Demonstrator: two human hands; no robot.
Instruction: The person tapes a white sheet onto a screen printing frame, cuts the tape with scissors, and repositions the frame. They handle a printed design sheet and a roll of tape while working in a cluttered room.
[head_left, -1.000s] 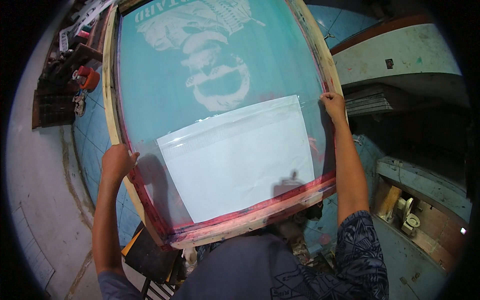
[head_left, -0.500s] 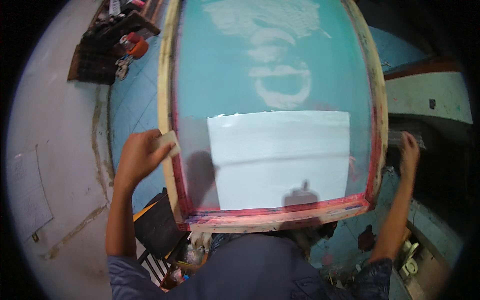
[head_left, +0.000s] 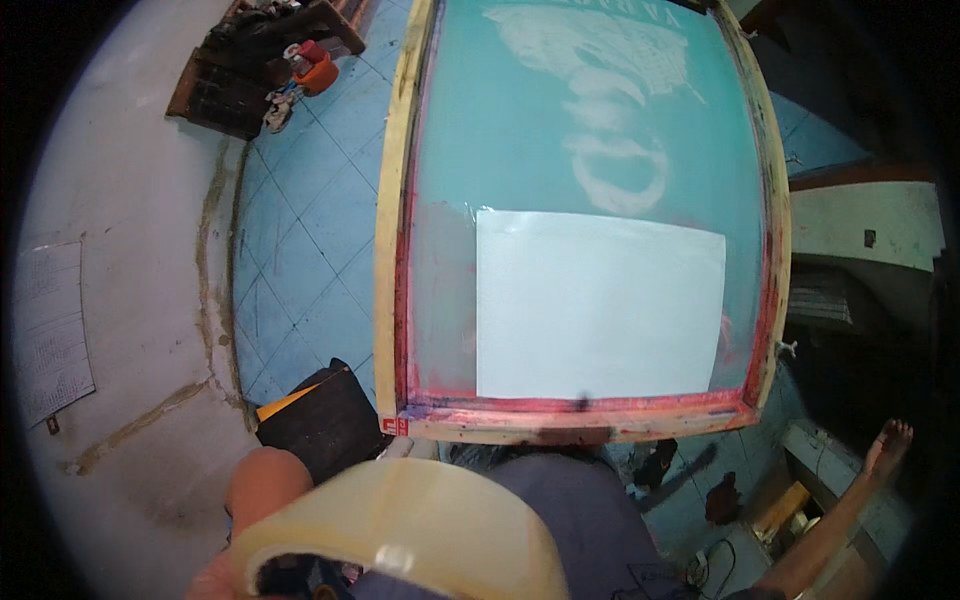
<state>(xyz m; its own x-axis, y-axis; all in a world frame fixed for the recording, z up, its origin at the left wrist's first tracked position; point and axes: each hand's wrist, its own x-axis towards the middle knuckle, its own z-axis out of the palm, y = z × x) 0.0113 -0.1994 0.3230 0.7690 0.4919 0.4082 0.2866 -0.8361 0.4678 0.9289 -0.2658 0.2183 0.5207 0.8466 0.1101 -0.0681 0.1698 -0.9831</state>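
A large roll of clear, yellowish packing tape (head_left: 430,515) is held up close, low in the view. My left hand (head_left: 212,580) grips its left side, mostly cut off by the lower edge. In front of me lies a screen-printing frame (head_left: 392,240) with pale wooden rails and a turquoise coated mesh (head_left: 490,130) bearing a light design. A white sheet of paper (head_left: 600,305) covers the mesh's near part, with red stains along the rails around it. At the lower right, my right hand (head_left: 885,450) is stretched out, apart from the frame, its fingers extended over a ledge.
A black case (head_left: 325,425) with a yellow edge stands left of the frame's near corner. Blue floor tiles (head_left: 300,240) run along the wall. An orange container (head_left: 317,75) sits beside dark furniture at the upper left. Papers (head_left: 55,330) hang on the left wall.
My left hand has left the frame's left rail and come up close with the tape roll. My right hand has moved down and outward from the right side. The view has shifted left.
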